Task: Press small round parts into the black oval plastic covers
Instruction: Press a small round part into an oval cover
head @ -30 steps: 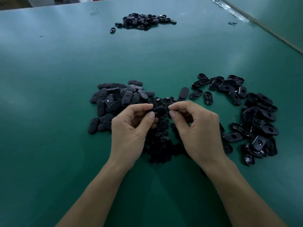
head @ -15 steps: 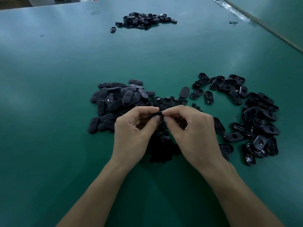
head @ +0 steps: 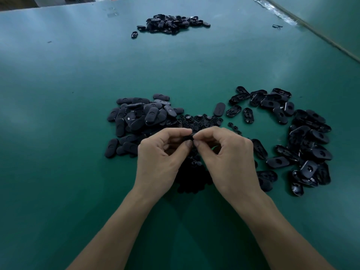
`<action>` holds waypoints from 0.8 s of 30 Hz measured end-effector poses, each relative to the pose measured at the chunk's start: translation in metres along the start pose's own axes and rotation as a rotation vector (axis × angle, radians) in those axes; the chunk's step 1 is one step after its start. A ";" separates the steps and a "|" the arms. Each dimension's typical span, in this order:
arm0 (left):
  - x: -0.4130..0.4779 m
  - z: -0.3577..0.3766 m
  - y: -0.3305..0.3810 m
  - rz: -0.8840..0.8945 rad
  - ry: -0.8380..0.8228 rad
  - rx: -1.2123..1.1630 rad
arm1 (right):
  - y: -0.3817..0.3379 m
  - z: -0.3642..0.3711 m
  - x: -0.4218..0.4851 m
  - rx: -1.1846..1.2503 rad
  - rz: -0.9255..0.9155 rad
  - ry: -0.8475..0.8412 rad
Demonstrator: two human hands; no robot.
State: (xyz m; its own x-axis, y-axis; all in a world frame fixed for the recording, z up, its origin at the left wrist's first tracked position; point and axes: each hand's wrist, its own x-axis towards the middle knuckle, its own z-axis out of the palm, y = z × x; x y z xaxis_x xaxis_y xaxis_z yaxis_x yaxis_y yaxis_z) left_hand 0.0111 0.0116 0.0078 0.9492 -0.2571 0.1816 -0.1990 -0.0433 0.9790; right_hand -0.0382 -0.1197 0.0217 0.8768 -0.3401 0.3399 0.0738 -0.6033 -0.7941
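My left hand (head: pixel 161 160) and my right hand (head: pixel 229 158) meet fingertip to fingertip over the middle of the green table (head: pixel 58 133). Between the thumbs and forefingers sits one black oval cover (head: pixel 190 137), pinched from both sides and mostly hidden by the fingers. Under and beyond the hands lies a heap of small round parts (head: pixel 198 121). To the left is a pile of oval covers lying smooth side up (head: pixel 140 117). On the right a curved spread of oval covers (head: pixel 303 137) lies mostly hollow side up.
A third pile of black covers (head: pixel 171 23) sits far back on the table, with one stray piece (head: pixel 134 34) beside it. A taped seam (head: pixel 292 18) runs along the table's right edge. A small dark scrap (head: pixel 277 26) lies near it.
Both hands have drawn closer together and slightly toward me. The oval cover, plainly seen between the fingertips a second ago, is now almost covered by them.
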 end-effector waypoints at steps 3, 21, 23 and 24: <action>0.000 0.000 0.000 0.004 0.002 -0.001 | 0.000 0.000 0.001 0.008 0.011 0.010; 0.001 -0.001 0.000 0.025 0.001 -0.028 | -0.005 0.003 0.000 0.186 0.151 -0.001; 0.001 -0.001 0.000 0.023 0.010 -0.023 | -0.006 0.003 -0.001 0.176 0.123 -0.010; 0.001 -0.001 0.000 0.022 0.014 -0.023 | -0.006 0.003 -0.002 0.175 0.110 -0.019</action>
State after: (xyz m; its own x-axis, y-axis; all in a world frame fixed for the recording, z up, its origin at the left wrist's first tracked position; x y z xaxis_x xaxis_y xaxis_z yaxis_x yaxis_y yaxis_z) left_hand 0.0121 0.0123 0.0083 0.9481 -0.2437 0.2044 -0.2146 -0.0158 0.9766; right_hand -0.0388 -0.1129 0.0246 0.8930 -0.3822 0.2377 0.0569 -0.4280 -0.9020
